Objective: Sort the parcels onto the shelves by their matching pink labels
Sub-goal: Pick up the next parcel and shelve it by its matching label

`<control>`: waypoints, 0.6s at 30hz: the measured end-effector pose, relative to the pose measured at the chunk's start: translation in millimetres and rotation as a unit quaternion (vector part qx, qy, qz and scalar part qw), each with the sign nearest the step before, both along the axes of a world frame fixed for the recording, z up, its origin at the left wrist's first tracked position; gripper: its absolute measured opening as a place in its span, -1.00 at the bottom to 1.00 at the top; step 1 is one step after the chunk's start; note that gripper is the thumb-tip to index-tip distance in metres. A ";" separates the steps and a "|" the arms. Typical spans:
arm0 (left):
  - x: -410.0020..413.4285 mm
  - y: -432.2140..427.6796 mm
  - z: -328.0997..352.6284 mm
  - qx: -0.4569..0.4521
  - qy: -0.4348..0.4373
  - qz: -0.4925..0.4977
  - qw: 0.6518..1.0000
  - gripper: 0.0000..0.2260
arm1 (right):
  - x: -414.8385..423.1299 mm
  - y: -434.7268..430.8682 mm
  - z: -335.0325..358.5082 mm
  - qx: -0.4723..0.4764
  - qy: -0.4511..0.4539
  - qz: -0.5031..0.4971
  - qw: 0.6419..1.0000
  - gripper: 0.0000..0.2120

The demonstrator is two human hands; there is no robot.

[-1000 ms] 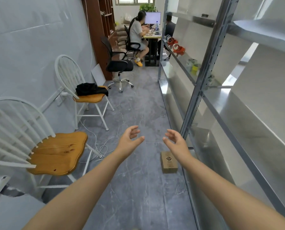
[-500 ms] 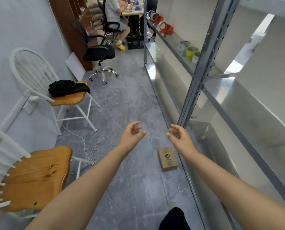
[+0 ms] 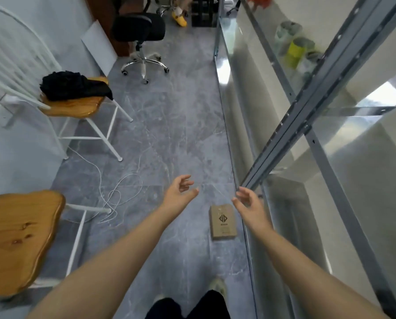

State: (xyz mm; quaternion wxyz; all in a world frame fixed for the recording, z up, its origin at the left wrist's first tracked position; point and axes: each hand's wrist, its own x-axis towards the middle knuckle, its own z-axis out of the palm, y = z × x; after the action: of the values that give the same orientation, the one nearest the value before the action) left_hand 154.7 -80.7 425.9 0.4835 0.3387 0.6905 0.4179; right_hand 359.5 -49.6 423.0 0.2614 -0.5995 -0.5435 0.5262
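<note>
On the grey floor [image 3: 169,134], close beside the base edge of the metal shelving [image 3: 326,125], a flat brown parcel [image 3: 222,221] lies face up with a dark diamond logo showing. Its long axis runs along the aisle, roughly parallel to the shelving's lower rail, one short end toward the person's shoe [image 3: 217,284]. Both arms reach forward above it. Left hand [image 3: 177,195] hangs well left of the parcel, fingers spread and loosely curled, holding nothing. Right hand [image 3: 250,204] hovers just above the parcel's right far corner, fingers likewise loose and empty, not touching it. White cable [image 3: 121,192] loops on the floor beside a wooden-seated chair [image 3: 19,238].
</note>
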 end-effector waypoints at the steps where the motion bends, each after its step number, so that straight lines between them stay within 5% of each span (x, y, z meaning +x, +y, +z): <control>1: 0.3 7.0 -8.3 -0.009 -0.004 0.002 1.000 -0.56 | -0.5 6.4 -11.5 -0.008 -0.003 -0.004 1.000 -0.56; 8: -4.5 47.8 -100.2 -0.048 -0.022 -0.005 0.999 -0.57 | -19.2 46.4 -105.9 -0.049 -0.001 -0.046 0.998 -0.55; 18: 8.5 65.5 -320.2 -0.116 -0.025 -0.035 0.992 -0.58 | 1.3 71.8 -314.3 -0.099 -0.021 -0.104 0.989 -0.55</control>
State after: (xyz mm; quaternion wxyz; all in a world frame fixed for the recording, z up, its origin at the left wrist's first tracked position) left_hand 163.2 -15.2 105.8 0.5508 0.2942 0.7097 0.3261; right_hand 360.8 22.2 108.7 0.2426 -0.6869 -0.4287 0.5343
